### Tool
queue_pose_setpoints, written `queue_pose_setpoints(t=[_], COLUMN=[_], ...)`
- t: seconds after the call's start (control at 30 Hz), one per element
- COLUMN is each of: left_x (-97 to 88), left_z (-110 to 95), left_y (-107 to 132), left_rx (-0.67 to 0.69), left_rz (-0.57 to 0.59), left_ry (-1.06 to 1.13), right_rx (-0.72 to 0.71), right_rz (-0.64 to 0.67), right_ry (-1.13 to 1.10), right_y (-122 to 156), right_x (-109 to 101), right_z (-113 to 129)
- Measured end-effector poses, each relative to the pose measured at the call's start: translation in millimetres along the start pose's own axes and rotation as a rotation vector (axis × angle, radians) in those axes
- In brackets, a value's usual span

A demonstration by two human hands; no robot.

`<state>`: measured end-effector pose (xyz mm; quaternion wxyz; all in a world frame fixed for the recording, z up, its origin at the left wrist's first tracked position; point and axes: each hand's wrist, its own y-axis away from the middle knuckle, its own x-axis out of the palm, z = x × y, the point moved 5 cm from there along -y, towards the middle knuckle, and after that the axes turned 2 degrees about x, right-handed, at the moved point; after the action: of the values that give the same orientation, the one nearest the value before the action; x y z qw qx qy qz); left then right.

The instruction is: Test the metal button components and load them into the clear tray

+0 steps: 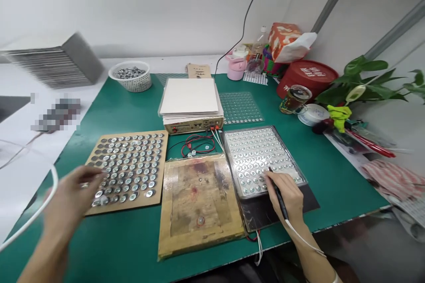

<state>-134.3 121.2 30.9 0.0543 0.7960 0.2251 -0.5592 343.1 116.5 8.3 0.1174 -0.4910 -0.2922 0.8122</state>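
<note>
My left hand hangs just over the near left corner of a tan perforated board, whose holes carry rows of small metal discs. Its fingers reach toward the discs, and I see nothing held in them. My right hand grips a black pen-like probe with a white cable. The probe's tip rests among silver discs in a metal-framed tray, and my hand covers that tray's near right corner. A white strip lies on the discs there.
Between the hands lies a stained wooden board on the green mat. Behind it stand a benchtop electrical unit with red and black leads, a white paper stack, a perforated basket of discs, and a clear disc sheet.
</note>
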Motion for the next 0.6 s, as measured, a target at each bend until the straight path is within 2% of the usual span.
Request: queue_pose_setpoints(t=[0.03, 0.1, 0.17, 0.23, 0.33, 0.4, 0.43, 0.5, 0.6], left_x=[8.9, 32.3, 54.0, 67.7, 75.1, 75.9, 75.9, 75.7, 76.5], left_z=[-20, -68, -107, -130, -139, -137, -136, -135, -136], left_y=[20, 67, 112, 141, 155, 154, 153, 151, 151], left_rx=[0.068, 0.316, 0.522, 0.630, 0.658, 0.655, 0.655, 0.656, 0.653], left_rz=[0.055, 0.235, 0.385, 0.408, 0.332, 0.312, 0.307, 0.293, 0.279], left_ry=[0.107, 0.339, 0.466, 0.496, 0.454, 0.437, 0.436, 0.431, 0.421], right_rx=[0.025, 0.078, 0.100, 0.093, 0.125, 0.206, 0.249, 0.278, 0.240], right_rz=[-0.011, -0.016, -0.003, -0.002, -0.063, -0.139, -0.129, 0.061, 0.478], right_ry=[-0.015, -0.037, -0.056, -0.075, -0.117, -0.233, -0.331, -0.560, -0.734], right_y=[1, 1, 0, 0, 0, 3, 4, 6, 14], right_x=[0, 0, 2, 1, -7, -13, -12, 1, 32], right_z=[-2, -7, -12, -14, -7, 7, 18, 51, 105])
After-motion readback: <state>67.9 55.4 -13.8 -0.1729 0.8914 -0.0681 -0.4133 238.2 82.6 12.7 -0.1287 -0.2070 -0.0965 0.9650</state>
